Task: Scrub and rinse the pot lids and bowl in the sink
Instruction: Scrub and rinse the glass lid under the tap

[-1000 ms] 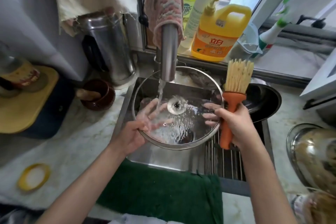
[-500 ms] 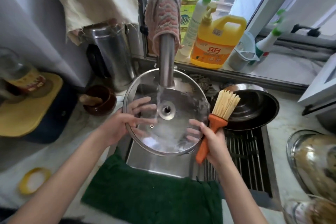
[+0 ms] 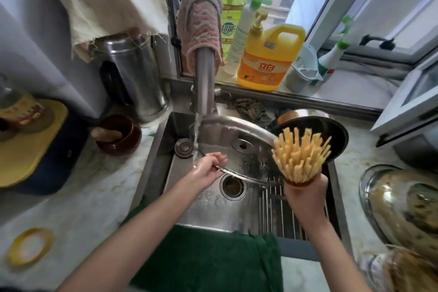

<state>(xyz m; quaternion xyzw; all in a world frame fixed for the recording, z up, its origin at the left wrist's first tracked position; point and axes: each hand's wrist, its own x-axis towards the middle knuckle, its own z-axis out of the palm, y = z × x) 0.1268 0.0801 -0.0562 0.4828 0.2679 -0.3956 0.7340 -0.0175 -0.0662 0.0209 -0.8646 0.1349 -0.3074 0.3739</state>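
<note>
Your left hand sits at the centre of the frame, just under the faucet. Its fingers are curled over the near rim of the glass lid and pinch it. The lid is inside the sink, held above the drain and tipped so that you see it almost edge-on. Its far rim arcs from below the spout toward the right, and its near rim runs from your left hand to the right. The water stream falls on the lid's left edge, right by your knuckles.

Your right hand, right of centre, is wrapped tight around the handle of the brush. The yellow bristles point up toward the camera and hide most of the orange handle. This hand is beside the lid's right end, but whether it touches the rim cannot be told.

Behind the bristles, a dark round vessel with a steel rim rests at the sink's upper right corner. A second lid, streaked with residue, lies on the counter at the right edge of the frame. A slatted rack covers the sink's right part, and a green towel drapes over the front edge at bottom centre. A yellow detergent jug stands on the sill above.
</note>
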